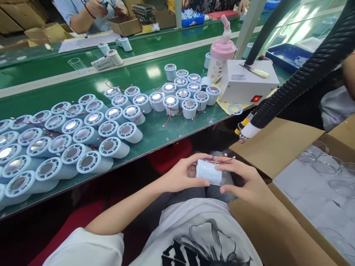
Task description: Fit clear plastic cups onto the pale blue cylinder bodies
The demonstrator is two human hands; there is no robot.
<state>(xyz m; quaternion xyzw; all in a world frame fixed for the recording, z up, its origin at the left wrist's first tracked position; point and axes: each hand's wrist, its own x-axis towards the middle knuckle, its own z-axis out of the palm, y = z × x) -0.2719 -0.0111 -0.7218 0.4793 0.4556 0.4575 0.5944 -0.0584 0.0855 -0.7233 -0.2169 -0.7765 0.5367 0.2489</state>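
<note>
Above my lap, a light-blue cylinder (208,171) lies on its side, with a clear plastic cover around its right end and thin red and yellow wires along its top. My left hand (188,173) grips its left end, thumb below and fingers behind. Around the right end with the clear cover are the fingers and thumb of my right hand (241,177). Many similar light-blue cylinders (87,162) stand in rows on the green bench (155,140), some with loose red wires. To the right, an open cardboard box (280,147) contains clear round plastic covers (327,164).
A white device (248,83) with a lit red switch stands near the bench edge beside a pink-lidded bottle (222,55). A thick black hose (302,70) slants down at the right. Across the bench, a person's hands (97,8) hold a tool.
</note>
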